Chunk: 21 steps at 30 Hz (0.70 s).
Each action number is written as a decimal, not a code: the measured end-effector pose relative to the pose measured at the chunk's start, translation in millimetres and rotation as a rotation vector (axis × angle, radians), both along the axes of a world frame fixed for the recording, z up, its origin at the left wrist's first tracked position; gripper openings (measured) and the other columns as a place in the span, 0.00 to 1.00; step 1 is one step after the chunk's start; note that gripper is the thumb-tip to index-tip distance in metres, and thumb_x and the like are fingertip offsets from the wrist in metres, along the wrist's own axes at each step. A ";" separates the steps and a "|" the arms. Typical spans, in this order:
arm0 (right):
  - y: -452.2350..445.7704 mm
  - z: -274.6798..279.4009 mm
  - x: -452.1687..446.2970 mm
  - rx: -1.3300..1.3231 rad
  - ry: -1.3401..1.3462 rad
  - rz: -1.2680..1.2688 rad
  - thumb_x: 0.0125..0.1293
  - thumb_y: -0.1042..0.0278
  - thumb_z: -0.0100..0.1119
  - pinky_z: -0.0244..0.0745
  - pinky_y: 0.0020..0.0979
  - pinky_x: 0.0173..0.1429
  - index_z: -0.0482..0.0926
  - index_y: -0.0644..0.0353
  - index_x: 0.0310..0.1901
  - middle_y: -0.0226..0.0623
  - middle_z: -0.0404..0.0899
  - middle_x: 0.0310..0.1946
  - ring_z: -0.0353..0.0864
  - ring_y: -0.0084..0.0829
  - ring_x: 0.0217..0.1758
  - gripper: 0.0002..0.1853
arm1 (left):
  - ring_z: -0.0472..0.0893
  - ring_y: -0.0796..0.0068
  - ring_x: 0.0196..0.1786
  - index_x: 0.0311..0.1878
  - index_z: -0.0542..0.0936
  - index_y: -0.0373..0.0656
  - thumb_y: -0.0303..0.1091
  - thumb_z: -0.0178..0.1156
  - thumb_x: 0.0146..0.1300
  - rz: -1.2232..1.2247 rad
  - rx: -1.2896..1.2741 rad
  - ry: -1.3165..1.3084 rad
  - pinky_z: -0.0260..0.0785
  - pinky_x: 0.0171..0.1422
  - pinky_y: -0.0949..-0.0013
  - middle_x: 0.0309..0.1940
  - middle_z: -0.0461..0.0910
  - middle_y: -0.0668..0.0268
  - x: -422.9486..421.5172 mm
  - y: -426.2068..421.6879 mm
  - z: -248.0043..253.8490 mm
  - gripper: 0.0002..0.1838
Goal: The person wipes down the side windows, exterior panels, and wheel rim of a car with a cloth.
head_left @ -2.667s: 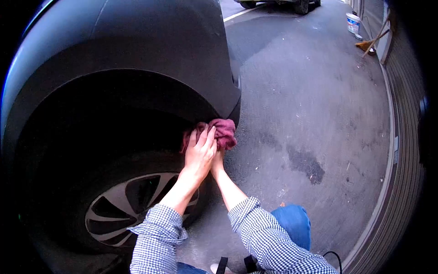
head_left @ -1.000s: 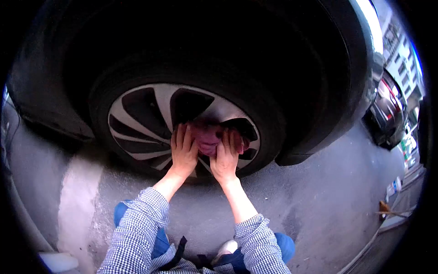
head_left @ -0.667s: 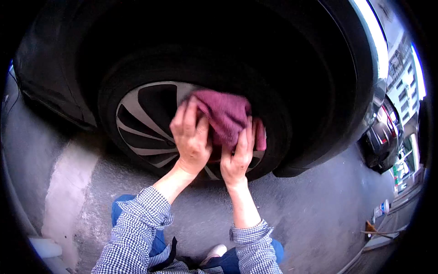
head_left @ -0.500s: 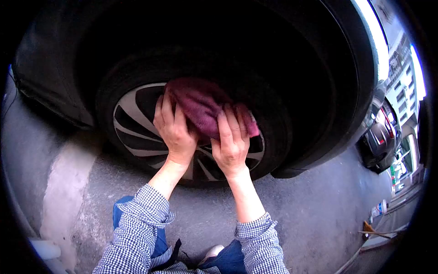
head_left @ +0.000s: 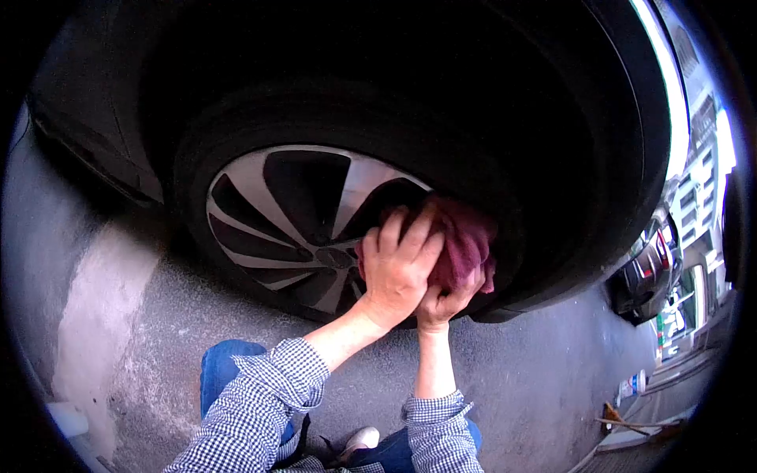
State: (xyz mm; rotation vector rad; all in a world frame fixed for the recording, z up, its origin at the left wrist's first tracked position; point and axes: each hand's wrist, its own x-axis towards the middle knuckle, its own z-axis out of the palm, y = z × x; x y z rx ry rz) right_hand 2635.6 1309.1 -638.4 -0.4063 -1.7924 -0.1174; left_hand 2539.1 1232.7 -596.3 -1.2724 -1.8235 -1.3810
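Note:
A bunched dark red cloth [head_left: 464,246] rests against the right side of a silver alloy wheel [head_left: 260,185], over the rim and the black tyre [head_left: 197,177]. My left hand [head_left: 400,268] presses on the cloth's left part with bent fingers, over the spokes right of the hub. Just below and to the right, my right hand [head_left: 449,301] grips the lower edge of the same cloth. The two hands overlap slightly at the wrists and palms. Part of each hand's fingertips is hidden in the cloth folds.
The dark car body [head_left: 583,229] arches over the wheel. Grey pavement with a pale stripe [head_left: 102,299] lies beneath. At the right are another dark car [head_left: 650,268], a white bucket [head_left: 632,385], a broom [head_left: 611,416] and a building. My knees and one white shoe [head_left: 363,438] show below.
Both hands have moved right with the cloth, from the top and middle of the wheel to its right edge, and are closer together. The upper spokes are uncovered. Earlier, the cloth was by the wheel arch edge.

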 end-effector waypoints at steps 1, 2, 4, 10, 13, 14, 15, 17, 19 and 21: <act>1.7 -0.5 -7.3 0.034 -0.007 -0.023 0.50 0.69 0.51 0.56 0.56 0.67 0.68 0.66 0.57 0.54 0.71 0.55 0.68 0.57 0.59 0.29 | 0.66 0.56 0.60 0.45 0.80 0.46 0.35 0.56 0.52 0.055 0.065 -0.019 0.59 0.58 0.57 0.61 0.71 0.65 -8.9 -2.2 1.1 0.16; -4.9 5.7 -17.2 0.042 -0.050 -0.046 0.53 0.66 0.53 0.56 0.54 0.67 0.68 0.66 0.58 0.55 0.72 0.55 0.68 0.57 0.60 0.28 | 0.67 0.54 0.60 0.46 0.80 0.45 0.34 0.57 0.50 0.118 0.079 -0.009 0.59 0.57 0.56 0.61 0.71 0.62 -23.2 -7.6 -2.2 0.17; -4.5 10.2 -37.8 0.088 -0.111 0.063 0.59 0.59 0.55 0.55 0.55 0.68 0.67 0.64 0.60 0.54 0.71 0.57 0.67 0.56 0.61 0.28 | 0.66 0.56 0.62 0.49 0.79 0.47 0.38 0.55 0.53 0.172 -0.011 -0.019 0.59 0.55 0.55 0.63 0.69 0.62 -46.0 -21.8 -5.0 0.19; -22.2 43.2 -81.0 0.196 -0.301 0.099 0.67 0.62 0.50 0.45 0.58 0.71 0.55 0.57 0.68 0.54 0.54 0.68 0.51 0.59 0.71 0.30 | 0.68 0.56 0.58 0.52 0.79 0.44 0.40 0.56 0.55 0.207 0.240 -0.109 0.61 0.56 0.59 0.64 0.67 0.58 -75.1 -27.3 -10.0 0.22; -17.8 19.0 -85.8 0.136 -0.297 0.129 0.68 0.63 0.50 0.42 0.58 0.72 0.51 0.55 0.69 0.55 0.48 0.71 0.46 0.61 0.73 0.31 | 0.70 0.56 0.54 0.52 0.78 0.44 0.42 0.55 0.54 0.250 0.173 -0.129 0.64 0.53 0.58 0.63 0.69 0.58 -70.8 -5.4 -45.9 0.22; -15.6 6.2 -82.5 0.105 -0.297 0.129 0.68 0.64 0.50 0.43 0.58 0.72 0.51 0.54 0.69 0.56 0.47 0.71 0.46 0.62 0.73 0.31 | 0.70 0.56 0.54 0.53 0.77 0.44 0.42 0.55 0.54 0.237 0.171 -0.151 0.64 0.52 0.58 0.61 0.70 0.58 -66.5 -4.2 -52.2 0.23; -14.4 -1.8 -80.8 0.101 -0.272 0.173 0.69 0.63 0.48 0.45 0.59 0.71 0.55 0.55 0.68 0.58 0.51 0.69 0.49 0.63 0.71 0.27 | 0.70 0.55 0.53 0.53 0.77 0.43 0.41 0.55 0.54 0.255 0.188 -0.164 0.65 0.51 0.58 0.60 0.70 0.57 -63.6 -4.7 -55.9 0.23; -13.0 -17.0 -72.9 0.101 -0.370 0.201 0.68 0.64 0.48 0.46 0.59 0.70 0.60 0.56 0.65 0.58 0.57 0.67 0.53 0.64 0.70 0.25 | 0.71 0.55 0.52 0.53 0.76 0.42 0.41 0.54 0.54 0.284 0.217 -0.198 0.65 0.49 0.57 0.56 0.72 0.56 -56.5 -5.2 -66.7 0.23; -17.9 -24.2 -68.4 0.059 -0.383 0.269 0.61 0.70 0.54 0.51 0.62 0.67 0.70 0.58 0.58 0.53 0.68 0.61 0.61 0.64 0.65 0.21 | 0.72 0.52 0.48 0.55 0.73 0.39 0.39 0.54 0.56 0.225 0.143 -0.263 0.65 0.49 0.55 0.50 0.74 0.54 -49.6 -12.1 -79.7 0.24; -24.7 -25.8 -67.0 0.079 -0.381 0.307 0.59 0.72 0.55 0.53 0.61 0.66 0.73 0.60 0.55 0.52 0.70 0.58 0.63 0.63 0.64 0.20 | 0.72 0.49 0.46 0.53 0.72 0.38 0.37 0.53 0.58 0.206 0.035 -0.234 0.65 0.47 0.53 0.46 0.74 0.51 -47.7 -17.1 -100.6 0.21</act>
